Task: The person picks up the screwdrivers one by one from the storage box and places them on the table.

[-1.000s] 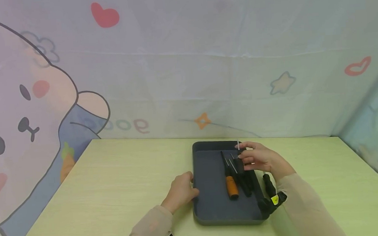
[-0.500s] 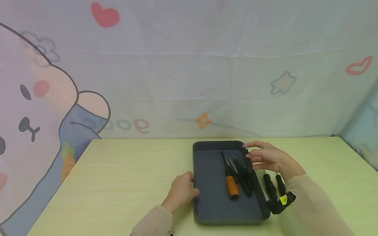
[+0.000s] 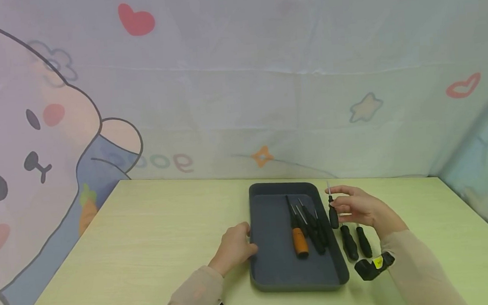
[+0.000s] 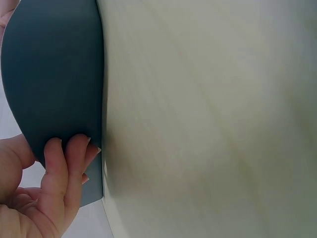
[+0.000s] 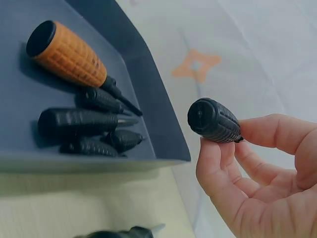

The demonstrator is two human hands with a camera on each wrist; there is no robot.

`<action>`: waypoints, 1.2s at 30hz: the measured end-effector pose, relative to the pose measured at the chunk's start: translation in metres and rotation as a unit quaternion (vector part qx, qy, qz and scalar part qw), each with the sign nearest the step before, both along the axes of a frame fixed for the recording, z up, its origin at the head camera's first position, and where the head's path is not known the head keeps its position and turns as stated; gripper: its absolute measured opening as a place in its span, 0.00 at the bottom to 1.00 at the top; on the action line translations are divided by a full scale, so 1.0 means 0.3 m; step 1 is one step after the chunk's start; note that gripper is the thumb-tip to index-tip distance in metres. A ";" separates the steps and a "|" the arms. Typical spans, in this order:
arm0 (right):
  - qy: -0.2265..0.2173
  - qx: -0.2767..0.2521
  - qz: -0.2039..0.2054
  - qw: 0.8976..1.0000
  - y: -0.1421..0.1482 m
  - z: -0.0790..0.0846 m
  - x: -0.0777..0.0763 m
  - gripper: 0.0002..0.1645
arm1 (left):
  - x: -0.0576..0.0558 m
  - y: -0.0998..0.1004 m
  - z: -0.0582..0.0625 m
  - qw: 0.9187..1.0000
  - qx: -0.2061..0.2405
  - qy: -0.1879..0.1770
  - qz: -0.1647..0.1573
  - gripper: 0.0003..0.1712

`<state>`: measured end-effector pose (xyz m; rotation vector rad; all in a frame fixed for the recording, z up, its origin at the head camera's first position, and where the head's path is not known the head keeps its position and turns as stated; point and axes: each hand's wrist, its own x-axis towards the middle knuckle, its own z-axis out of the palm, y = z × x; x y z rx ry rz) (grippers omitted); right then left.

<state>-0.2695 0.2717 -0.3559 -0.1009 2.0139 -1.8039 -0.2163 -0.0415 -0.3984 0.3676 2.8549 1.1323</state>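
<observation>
My right hand (image 3: 356, 206) pinches a black-handled screwdriver (image 3: 333, 216) just past the right rim of the grey tray (image 3: 273, 268), its metal shaft toward the back. In the right wrist view the handle's butt end (image 5: 203, 116) faces the camera, with thumb and fingers around the far part of it. My left hand (image 3: 233, 247) grips the tray's left wall, thumb over the rim; in the left wrist view its fingers (image 4: 54, 168) press on the outer side. Inside the tray lie an orange-handled screwdriver (image 3: 300, 243) and several black-handled screwdrivers (image 3: 315, 237).
Two black-handled screwdrivers, one (image 3: 349, 243) nearer the tray and another (image 3: 364, 242) farther right, lie on the pale wooden table (image 3: 168, 224). A printed curtain (image 3: 230, 78) hangs behind the table's back edge.
My right hand has carried the black-handled screwdriver rightward from over the tray to beyond its right rim. The two screwdrivers on the table have come into fuller view. My left hand has stayed put.
</observation>
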 end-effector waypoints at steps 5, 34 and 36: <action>0.002 -0.004 -0.001 1.000 0.030 -0.014 0.007 0.21 | 0.000 -0.001 -0.001 1.000 0.000 0.001 0.000 0.12; -0.021 0.003 -0.022 1.000 0.141 -0.047 0.036 0.16 | 0.008 0.003 0.012 1.000 0.004 -0.015 0.005 0.13; -0.025 -0.004 -0.021 0.999 0.150 -0.050 0.040 0.15 | 0.011 0.004 0.015 1.000 0.007 -0.020 0.006 0.14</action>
